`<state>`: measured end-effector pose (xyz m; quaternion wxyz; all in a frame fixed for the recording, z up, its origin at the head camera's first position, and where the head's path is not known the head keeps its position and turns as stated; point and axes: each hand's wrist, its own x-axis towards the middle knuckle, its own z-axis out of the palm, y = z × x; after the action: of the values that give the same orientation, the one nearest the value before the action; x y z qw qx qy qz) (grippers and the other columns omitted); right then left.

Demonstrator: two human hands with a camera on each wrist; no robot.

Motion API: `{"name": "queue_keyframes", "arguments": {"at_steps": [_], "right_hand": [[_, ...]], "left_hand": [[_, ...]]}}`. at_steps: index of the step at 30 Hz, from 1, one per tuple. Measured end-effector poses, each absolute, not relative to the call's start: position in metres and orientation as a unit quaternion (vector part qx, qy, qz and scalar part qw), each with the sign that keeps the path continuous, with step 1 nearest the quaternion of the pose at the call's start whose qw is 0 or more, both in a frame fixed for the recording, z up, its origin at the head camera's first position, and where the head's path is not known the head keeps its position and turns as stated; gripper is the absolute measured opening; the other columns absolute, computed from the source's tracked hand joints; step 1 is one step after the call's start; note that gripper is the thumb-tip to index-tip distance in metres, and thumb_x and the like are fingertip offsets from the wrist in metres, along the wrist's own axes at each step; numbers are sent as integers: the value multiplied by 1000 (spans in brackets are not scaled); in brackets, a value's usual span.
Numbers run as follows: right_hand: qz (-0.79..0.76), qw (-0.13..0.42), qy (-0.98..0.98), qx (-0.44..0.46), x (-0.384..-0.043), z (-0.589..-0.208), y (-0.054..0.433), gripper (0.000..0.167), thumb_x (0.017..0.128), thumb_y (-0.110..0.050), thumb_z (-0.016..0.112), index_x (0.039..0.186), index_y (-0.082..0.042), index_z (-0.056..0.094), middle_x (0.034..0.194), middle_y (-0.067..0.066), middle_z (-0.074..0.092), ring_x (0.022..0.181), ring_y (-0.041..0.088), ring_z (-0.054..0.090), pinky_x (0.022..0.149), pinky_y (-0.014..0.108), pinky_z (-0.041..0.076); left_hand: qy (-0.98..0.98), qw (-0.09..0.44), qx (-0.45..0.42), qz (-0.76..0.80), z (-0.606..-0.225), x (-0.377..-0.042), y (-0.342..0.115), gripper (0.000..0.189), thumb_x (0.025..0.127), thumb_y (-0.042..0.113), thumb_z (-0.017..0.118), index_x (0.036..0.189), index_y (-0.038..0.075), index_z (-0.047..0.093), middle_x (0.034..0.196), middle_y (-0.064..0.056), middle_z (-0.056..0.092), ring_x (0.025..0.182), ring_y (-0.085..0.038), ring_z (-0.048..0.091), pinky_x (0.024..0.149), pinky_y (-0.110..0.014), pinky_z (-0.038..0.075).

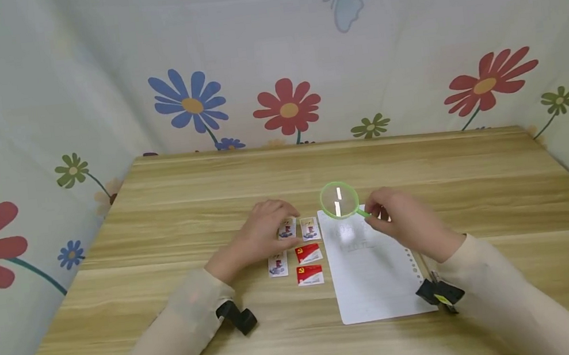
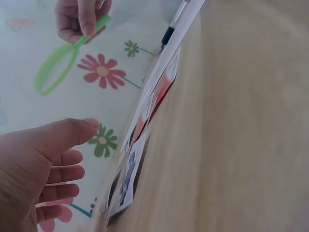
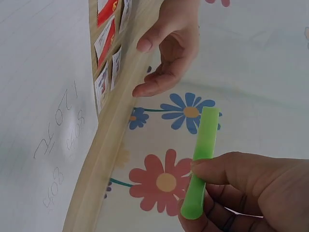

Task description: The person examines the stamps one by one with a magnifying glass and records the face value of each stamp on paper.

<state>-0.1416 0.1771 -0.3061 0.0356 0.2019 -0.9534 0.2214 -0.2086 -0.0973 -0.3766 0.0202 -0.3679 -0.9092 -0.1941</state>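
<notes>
My right hand pinches the handle of a green magnifying glass, its round lens held above the top of a white sheet of paper. In the right wrist view the thumb presses the green handle against curled fingers. Over the small stamp-like cards my left hand is spread, thumb apart from its loosely bent fingers, holding nothing. Beside the paper lie red-and-white cards with a yellow emblem and white picture cards; the left hand partly covers some of them.
Handwritten figures mark the paper, which has punched holes along its right edge. A pen lies by the paper in the left wrist view. The wooden table meets a flower-printed cloth behind it.
</notes>
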Motion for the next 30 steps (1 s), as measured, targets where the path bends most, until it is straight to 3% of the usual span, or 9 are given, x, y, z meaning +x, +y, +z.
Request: {"name": "queue_keyframes", "arguments": {"at_steps": [13, 30], "right_hand": [[233, 24, -962, 138, -122, -298, 209, 9, 83, -5, 70, 87, -3, 62, 77, 1, 56, 69, 16, 50, 56, 28, 43], [217, 51, -968, 113, -98, -321, 260, 9, 81, -4, 70, 81, -7, 62, 73, -3, 57, 67, 12, 51, 57, 26, 44]], "left_hand": [[-896, 20, -406, -176, -371, -184, -78, 51, 77, 43, 76, 114, 10, 62, 119, -4, 56, 116, -23, 44, 103, -43, 30], [-877, 16, -458, -146, -377, -163, -62, 55, 77, 48, 73, 114, 9, 63, 118, -2, 56, 116, -22, 47, 102, -40, 32]]}}
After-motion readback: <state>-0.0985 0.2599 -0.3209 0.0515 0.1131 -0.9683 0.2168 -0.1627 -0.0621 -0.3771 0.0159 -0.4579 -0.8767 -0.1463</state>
